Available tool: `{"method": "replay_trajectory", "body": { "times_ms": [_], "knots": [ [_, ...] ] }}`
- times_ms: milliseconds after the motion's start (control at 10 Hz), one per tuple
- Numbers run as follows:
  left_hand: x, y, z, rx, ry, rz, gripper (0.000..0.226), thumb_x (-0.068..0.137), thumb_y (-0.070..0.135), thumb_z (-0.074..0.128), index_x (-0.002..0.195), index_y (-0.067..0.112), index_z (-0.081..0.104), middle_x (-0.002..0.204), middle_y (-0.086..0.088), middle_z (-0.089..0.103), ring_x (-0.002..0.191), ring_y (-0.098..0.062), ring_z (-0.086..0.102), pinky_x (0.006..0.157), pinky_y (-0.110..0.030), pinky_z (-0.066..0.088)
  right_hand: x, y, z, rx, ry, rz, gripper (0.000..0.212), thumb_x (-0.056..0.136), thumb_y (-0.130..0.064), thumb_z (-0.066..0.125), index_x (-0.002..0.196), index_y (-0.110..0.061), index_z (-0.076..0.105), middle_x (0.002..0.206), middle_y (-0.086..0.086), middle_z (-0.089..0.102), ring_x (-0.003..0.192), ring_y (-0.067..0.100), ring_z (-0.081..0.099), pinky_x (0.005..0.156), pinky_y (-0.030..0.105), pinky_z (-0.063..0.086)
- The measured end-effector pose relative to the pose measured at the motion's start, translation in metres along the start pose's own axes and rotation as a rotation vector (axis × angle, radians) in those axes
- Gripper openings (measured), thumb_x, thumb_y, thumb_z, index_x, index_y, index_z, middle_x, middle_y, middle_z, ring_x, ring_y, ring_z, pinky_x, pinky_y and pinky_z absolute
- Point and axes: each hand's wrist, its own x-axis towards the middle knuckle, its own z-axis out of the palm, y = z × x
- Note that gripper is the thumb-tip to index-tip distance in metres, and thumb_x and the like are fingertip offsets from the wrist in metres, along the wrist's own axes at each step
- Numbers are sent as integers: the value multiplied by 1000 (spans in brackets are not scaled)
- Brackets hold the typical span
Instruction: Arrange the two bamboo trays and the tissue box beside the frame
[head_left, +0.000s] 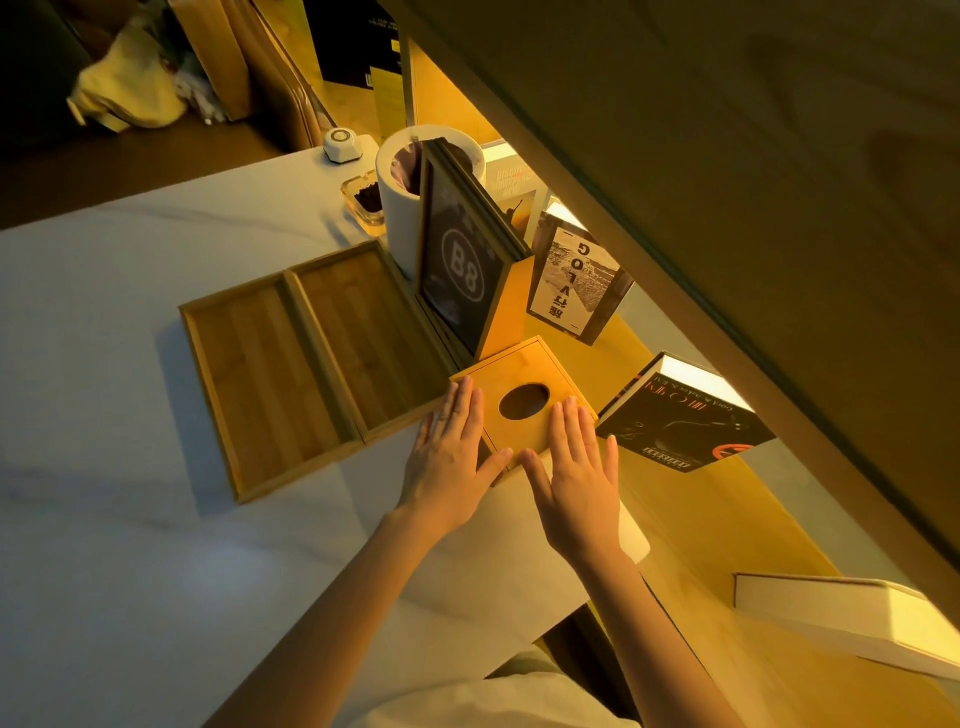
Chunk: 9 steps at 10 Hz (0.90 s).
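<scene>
Two flat bamboo trays lie side by side on the white table: the left tray (265, 384) and the right tray (363, 338), whose far end touches the base of the upright black frame (457, 270) marked "B8". The bamboo tissue box (524, 379), with an oval hole in its top, stands just right of the trays, in front of the frame. My left hand (452, 452) lies flat against the box's left side and top edge. My right hand (576, 473) rests flat on its right side. Fingers of both hands are stretched out, pressing rather than gripping.
A white cylinder (400, 218) and a glass ashtray (363, 200) stand behind the frame. Books lean upright on the wooden shelf: one (571, 286) near the frame, a black one (685, 415) right of the box. A white box (841, 618) lies at the lower right. A dark overhang (727, 156) looms above.
</scene>
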Motion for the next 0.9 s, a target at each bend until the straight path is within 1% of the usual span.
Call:
{"method": "replay_trajectory", "body": {
  "times_ms": [100, 200, 300, 400, 500, 600, 700, 800, 900],
  "knots": [
    [3, 0, 0, -8, -11, -3, 79, 83, 60, 25, 139, 20, -12, 153, -3, -14, 139, -17, -15, 108, -32, -4, 1, -1, -1, 3, 0, 6, 64, 88, -57, 20, 135, -29, -14, 145, -10, -14, 136, 12, -18, 115, 43, -7],
    [3, 0, 0, -18, -17, -7, 79, 83, 61, 25, 139, 21, -13, 153, -3, -14, 138, -16, -15, 110, -34, -2, 2, -1, -1, 5, -3, 5, 64, 88, -57, 19, 135, -29, -15, 145, -10, -14, 136, 11, -18, 115, 43, -8],
    [3, 0, 1, -21, -13, -11, 79, 83, 61, 26, 139, 21, -12, 153, -3, -14, 137, -15, -16, 111, -36, 0, 2, -2, -2, -7, -5, 3, 65, 88, -56, 19, 139, -27, -10, 150, -7, -10, 136, 12, -18, 114, 43, -8],
    [3, 0, 0, -28, 2, -9, 78, 84, 59, 27, 140, 20, -10, 154, -3, -12, 139, -17, -13, 112, -38, 0, 3, -4, -4, -8, 18, 0, 64, 91, -53, 25, 142, -24, -1, 155, -2, 0, 140, 14, -11, 113, 42, -8],
    [0, 2, -5, -94, 18, -7, 72, 86, 54, 30, 141, 20, -3, 155, -2, -5, 141, -18, -6, 114, -39, 7, 4, -9, -9, 4, 57, -9, 59, 92, -44, 35, 142, -20, 14, 154, 2, 16, 142, 19, 5, 114, 41, 1],
    [-6, 1, -17, -259, 97, -25, 63, 88, 46, 38, 141, 20, 14, 154, -3, 15, 140, -22, 17, 109, -36, 28, 10, -22, -18, 86, 86, -73, 48, 91, -31, 47, 135, -14, 35, 145, 8, 38, 136, 25, 29, 112, 40, 24],
    [-13, -7, -37, -430, 137, -80, 48, 90, 36, 43, 132, 14, 37, 140, -10, 44, 125, -22, 44, 93, -24, 38, 16, -47, -29, 241, 27, -149, 37, 89, -22, 52, 124, -11, 48, 130, 11, 54, 119, 26, 49, 97, 37, 44],
    [-18, -27, -71, -523, 206, -124, 35, 90, 27, 47, 118, 8, 55, 119, -15, 63, 109, -23, 57, 82, -17, 38, 28, -79, -39, 334, 8, -271, 30, 89, -19, 51, 118, -13, 53, 120, 10, 61, 108, 23, 57, 83, 26, 45],
    [-31, -51, -112, -572, 246, -121, 27, 90, 22, 48, 105, 5, 62, 101, -19, 69, 97, -27, 63, 81, -28, 43, 32, -112, -60, 540, -68, -335, 26, 91, -18, 49, 116, -11, 55, 114, 13, 63, 104, 21, 59, 79, 23, 45]
  ]
}}
